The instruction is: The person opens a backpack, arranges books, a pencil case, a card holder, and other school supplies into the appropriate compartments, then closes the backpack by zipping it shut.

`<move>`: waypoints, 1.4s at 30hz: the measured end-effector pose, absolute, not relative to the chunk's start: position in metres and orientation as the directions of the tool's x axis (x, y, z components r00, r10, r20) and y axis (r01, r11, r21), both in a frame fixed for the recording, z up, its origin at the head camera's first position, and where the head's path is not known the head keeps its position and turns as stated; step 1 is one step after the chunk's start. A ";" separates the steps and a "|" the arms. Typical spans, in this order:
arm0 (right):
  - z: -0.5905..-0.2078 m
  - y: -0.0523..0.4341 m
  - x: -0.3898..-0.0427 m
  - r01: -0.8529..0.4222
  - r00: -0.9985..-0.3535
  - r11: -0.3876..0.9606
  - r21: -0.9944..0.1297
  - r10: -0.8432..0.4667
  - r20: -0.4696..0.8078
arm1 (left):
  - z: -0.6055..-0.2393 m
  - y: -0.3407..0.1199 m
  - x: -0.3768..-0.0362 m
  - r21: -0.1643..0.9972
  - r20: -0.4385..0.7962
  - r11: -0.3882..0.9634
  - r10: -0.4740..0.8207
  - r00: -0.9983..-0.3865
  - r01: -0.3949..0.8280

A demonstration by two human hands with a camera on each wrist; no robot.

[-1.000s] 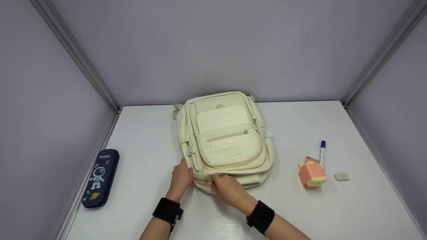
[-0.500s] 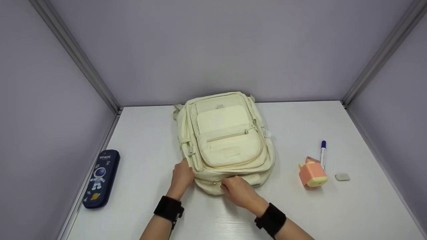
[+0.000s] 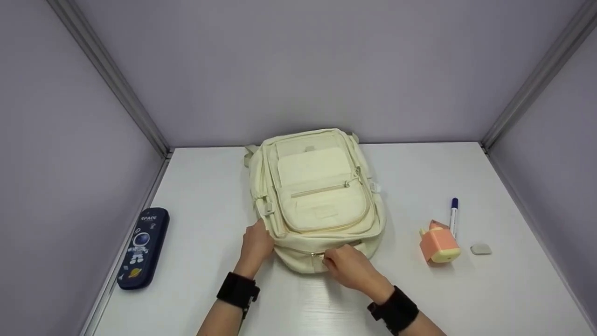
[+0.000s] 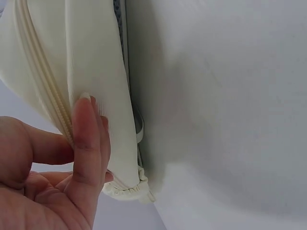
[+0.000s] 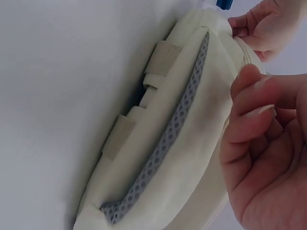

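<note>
Head view: I see the right hand (image 3: 350, 268) has slid right, pinching the zip (image 3: 317, 255), so zipping seems further along. The left hand (image 3: 256, 241) grips the bag (image 3: 322, 214), mid table (image 3: 205, 186).

Before me a white surface (image 3: 205, 191) meets a pale lilac-grey back wall (image 3: 298, 70), with grey metal strips (image 3: 113, 77) edging my matching side walls (image 3: 70, 140).

White table (image 3: 205, 191), cream backpack (image 3: 317, 200), navy case (image 3: 143, 248), orange-yellow sharpener (image 3: 440, 243), marker (image 3: 454, 218), grey eraser (image 3: 481, 249) on it
</note>
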State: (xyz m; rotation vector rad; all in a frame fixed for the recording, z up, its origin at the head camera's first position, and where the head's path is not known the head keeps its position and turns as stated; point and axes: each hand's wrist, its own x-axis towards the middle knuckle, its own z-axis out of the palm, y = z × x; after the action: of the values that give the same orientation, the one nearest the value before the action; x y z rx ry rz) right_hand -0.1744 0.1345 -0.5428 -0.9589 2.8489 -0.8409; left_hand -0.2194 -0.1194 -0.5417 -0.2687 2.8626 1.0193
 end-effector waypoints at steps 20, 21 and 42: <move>-0.539 0.195 -0.187 -0.450 -0.802 0.620 -0.642 -0.598 -0.015 | -0.541 -0.125 -0.221 0.617 -0.112 0.767 -0.132 -0.985 -0.173; -0.538 0.197 -0.188 -0.438 -0.803 0.620 -0.651 -0.595 -0.027 | -0.541 -0.125 -0.221 0.622 -0.110 0.764 -0.129 -0.986 -0.169; -0.544 0.243 -0.192 -0.261 -0.900 0.768 -0.585 -0.413 -0.141 | -0.548 -0.126 -0.220 0.580 -0.060 0.804 -0.113 -0.992 -0.127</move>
State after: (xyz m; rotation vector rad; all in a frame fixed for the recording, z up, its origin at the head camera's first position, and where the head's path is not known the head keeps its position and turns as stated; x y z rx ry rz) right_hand -0.1919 0.2433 -0.5436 -0.5255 2.7011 -0.8381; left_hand -0.2195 -0.1261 -0.5482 -0.1972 2.9626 0.9551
